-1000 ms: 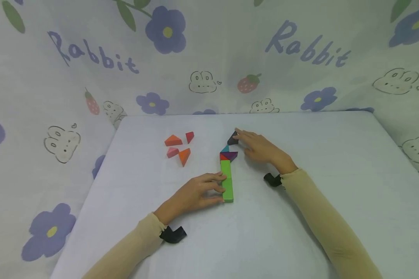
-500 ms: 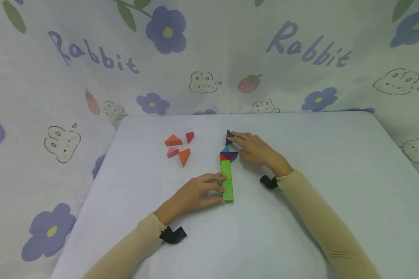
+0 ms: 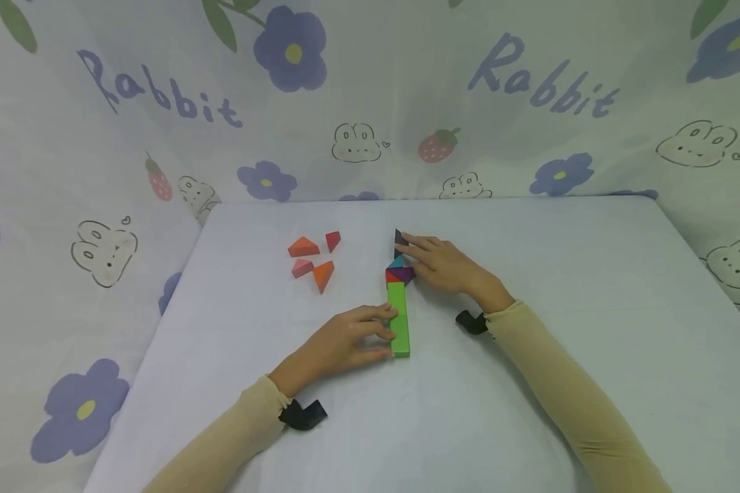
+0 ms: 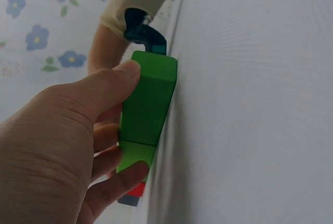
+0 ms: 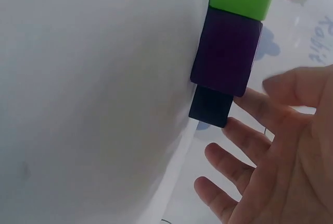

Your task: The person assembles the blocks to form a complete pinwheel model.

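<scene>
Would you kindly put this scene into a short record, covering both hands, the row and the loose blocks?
Left hand: fingers touching the green blocks
Right hand: fingertips at the black block, thumb apart from it
Row, near to far: green blocks, red and purple blocks together, blue block, black block
Loose, left of row: two orange blocks, pink block, another red block

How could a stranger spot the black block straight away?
On the white table, find the line of blocks near its middle. Follow it from the green blocks at the near end to just beyond the blue triangle. There, at the right hand, is the black block, the only block of that colour.
</scene>
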`<state>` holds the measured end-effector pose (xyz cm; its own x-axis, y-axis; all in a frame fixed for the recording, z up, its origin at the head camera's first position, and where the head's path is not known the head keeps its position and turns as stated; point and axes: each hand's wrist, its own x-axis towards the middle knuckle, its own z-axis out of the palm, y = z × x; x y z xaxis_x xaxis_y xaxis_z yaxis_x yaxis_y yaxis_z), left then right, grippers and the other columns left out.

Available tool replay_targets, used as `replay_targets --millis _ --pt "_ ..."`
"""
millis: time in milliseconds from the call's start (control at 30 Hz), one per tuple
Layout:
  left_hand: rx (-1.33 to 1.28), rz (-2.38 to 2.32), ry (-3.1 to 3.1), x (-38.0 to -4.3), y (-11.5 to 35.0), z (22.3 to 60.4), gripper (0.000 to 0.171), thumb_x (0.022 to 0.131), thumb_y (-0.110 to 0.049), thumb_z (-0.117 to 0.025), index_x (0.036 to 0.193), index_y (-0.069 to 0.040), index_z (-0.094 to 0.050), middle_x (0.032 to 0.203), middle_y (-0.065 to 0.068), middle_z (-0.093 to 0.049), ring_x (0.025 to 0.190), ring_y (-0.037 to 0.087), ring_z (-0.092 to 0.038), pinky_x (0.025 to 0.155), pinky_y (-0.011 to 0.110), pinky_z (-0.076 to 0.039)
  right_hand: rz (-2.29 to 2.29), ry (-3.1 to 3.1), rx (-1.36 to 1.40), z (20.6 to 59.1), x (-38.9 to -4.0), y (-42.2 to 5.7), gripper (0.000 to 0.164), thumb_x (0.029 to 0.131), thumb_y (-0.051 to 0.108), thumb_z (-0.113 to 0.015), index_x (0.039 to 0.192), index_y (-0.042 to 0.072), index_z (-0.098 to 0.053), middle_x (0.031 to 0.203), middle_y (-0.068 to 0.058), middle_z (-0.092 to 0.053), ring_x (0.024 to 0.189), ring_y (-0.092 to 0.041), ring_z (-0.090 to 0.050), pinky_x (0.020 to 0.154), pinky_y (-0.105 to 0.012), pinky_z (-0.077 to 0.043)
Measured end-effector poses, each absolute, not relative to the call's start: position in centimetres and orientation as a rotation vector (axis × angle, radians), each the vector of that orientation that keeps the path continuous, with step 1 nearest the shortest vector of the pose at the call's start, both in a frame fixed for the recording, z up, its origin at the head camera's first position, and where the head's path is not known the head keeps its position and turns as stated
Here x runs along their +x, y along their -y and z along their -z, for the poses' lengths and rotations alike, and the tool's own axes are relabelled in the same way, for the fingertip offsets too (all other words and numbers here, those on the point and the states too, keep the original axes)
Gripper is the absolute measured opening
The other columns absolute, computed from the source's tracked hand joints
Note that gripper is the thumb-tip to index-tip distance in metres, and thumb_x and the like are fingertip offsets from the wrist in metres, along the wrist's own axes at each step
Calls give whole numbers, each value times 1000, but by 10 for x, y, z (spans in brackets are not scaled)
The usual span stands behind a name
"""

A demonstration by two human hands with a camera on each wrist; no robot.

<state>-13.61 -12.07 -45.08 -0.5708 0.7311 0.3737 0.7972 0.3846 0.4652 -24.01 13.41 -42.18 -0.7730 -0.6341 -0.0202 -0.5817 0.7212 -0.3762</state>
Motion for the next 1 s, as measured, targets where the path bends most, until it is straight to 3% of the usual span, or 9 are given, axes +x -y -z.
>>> replay_targets --millis 200,1000 --pt "-1394 941 2527 -135 121 449 22 83 -29 -79 102 -17 -74 131 5 -64 131 18 -54 105 29 -47 541 -2756 -969 422 -238 -130 50 105 36 -41 152 21 -36 162 -4 -25 148 -32 -25 116 -61 -25" --pt "-1400 945 2516 -136 122 448 21 83 -27 -79 101 -17 -74 131 5 -64 131 18 -54 106 30 -46 432 -2757 -1002 419 -225 -121 47 105 32 -41 152 24 -38 161 -4 -29 147 -28 -28 119 -55 -25"
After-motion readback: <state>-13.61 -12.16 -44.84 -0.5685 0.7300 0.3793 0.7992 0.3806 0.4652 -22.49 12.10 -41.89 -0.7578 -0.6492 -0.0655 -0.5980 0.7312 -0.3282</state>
